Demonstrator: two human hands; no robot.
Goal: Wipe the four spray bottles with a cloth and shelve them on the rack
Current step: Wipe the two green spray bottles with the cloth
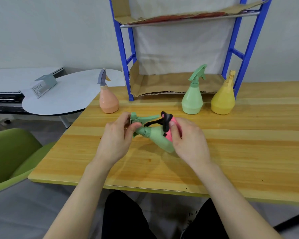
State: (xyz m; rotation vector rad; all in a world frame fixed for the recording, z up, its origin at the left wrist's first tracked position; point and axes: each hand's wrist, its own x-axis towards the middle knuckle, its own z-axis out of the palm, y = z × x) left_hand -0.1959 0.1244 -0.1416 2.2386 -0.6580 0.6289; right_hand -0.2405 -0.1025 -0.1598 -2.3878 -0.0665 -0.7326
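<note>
A green spray bottle (pixel 158 137) lies tilted on its side above the wooden table (pixel 231 144), nozzle to the left. My left hand (pixel 116 137) grips its spray head. My right hand (pixel 188 137) presses a pink and black cloth (pixel 167 125) against the bottle's body. An orange bottle with a grey trigger (pixel 108 99) stands upright at the back left. A second green bottle (pixel 192 97) and a yellow bottle (pixel 223 99) stand upright at the back right, in front of the blue rack (pixel 124 62), whose shelves are lined with cardboard (pixel 171 83).
A round white side table (pixel 67 99) with a grey box (pixel 44 86) stands to the left of the wooden table. A green chair (pixel 12 152) is at the lower left. My dark-clothed legs show below the table's front edge.
</note>
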